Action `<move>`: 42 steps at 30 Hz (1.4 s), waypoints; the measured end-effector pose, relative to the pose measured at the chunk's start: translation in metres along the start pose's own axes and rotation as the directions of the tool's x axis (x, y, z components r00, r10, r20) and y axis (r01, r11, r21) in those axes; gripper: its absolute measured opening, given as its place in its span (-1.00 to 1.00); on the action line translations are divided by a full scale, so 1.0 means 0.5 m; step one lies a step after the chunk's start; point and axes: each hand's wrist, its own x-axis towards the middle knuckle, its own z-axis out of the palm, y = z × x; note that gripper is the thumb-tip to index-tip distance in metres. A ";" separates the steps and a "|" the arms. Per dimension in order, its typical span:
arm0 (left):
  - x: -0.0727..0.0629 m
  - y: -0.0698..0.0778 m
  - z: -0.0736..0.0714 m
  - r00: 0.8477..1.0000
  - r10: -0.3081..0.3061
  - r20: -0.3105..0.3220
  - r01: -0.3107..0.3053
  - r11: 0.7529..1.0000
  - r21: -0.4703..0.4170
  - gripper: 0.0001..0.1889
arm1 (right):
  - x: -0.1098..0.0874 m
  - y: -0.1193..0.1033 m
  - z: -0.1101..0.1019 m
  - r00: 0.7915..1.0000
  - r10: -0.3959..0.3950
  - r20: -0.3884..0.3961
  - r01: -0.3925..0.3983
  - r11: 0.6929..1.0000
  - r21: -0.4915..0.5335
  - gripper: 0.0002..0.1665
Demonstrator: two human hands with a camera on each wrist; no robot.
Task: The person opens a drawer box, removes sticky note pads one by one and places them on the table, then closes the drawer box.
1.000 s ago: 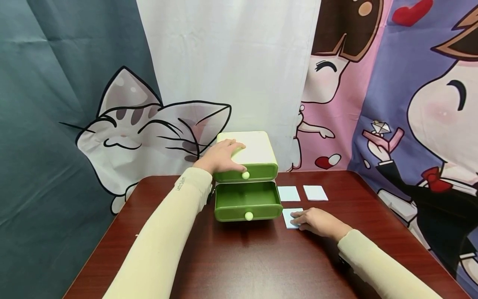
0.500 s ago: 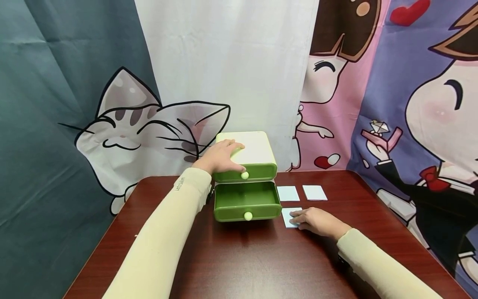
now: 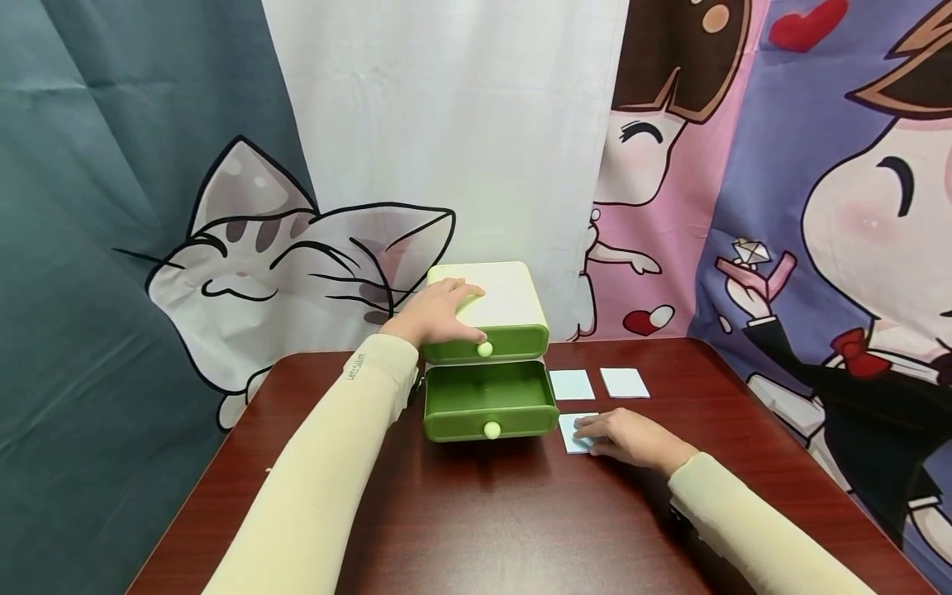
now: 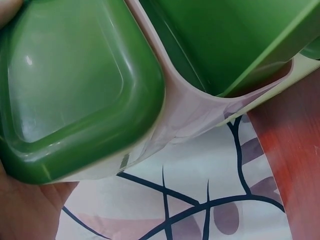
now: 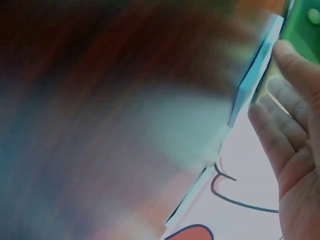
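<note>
A small two-drawer box point(image 3: 509, 293), cream with green drawer fronts, stands at the table's back. Its lower drawer point(image 3: 454, 426) is pulled out; the upper drawer point(image 3: 516, 340) is in. My left hand point(image 3: 437, 314) rests on the box's front left corner, fingers extended over the top and thumb on the front, near the upper knob point(image 3: 485, 349). My right hand point(image 3: 628, 436) touches a light blue square notepad point(image 3: 568, 443) lying right of the lower drawer. In the right wrist view its fingers point(image 5: 272, 135) look nearly straight, with the thumb close to the blue pad point(image 5: 254, 72).
Behind the touched pad lie two more square pads, one pale blue point(image 3: 571, 385) and one white point(image 3: 625, 383). The reddish-brown table point(image 3: 476, 529) extends in front. A printed cartoon cloth point(image 3: 461, 124) hangs right behind the table's back edge.
The whole scene shifts slightly left in the head view. Both hands, the drawers and the pads keep their places relative to each other.
</note>
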 end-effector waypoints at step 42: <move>0.000 0.001 -0.005 1.000 -0.011 0.013 0.011 0.999 -0.034 -0.07 | 0.240 -0.246 -0.016 0.868 -0.474 -0.149 0.273 0.706 -0.654 -0.73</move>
